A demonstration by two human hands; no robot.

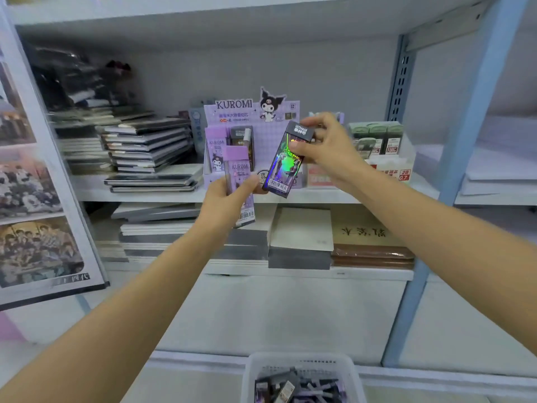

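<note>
My left hand [229,199] grips a purple Kuromi lead case [239,173], held upright in front of the shelf. My right hand [325,146] pinches a dark holographic Ultraman lead case [286,162], tilted, its black cap up. Both cases hang just in front of a purple Kuromi display box [279,123] standing on the middle shelf, with a few more cases inside it.
Stacks of notebooks [145,152] fill the shelf's left side. Green-capped lead cases [377,138] sit in a box at right. Paper and book piles [302,237] lie on the shelf below. A white basket [255,370] with several cases sits near the bottom edge. A blue upright post [465,141] stands at right.
</note>
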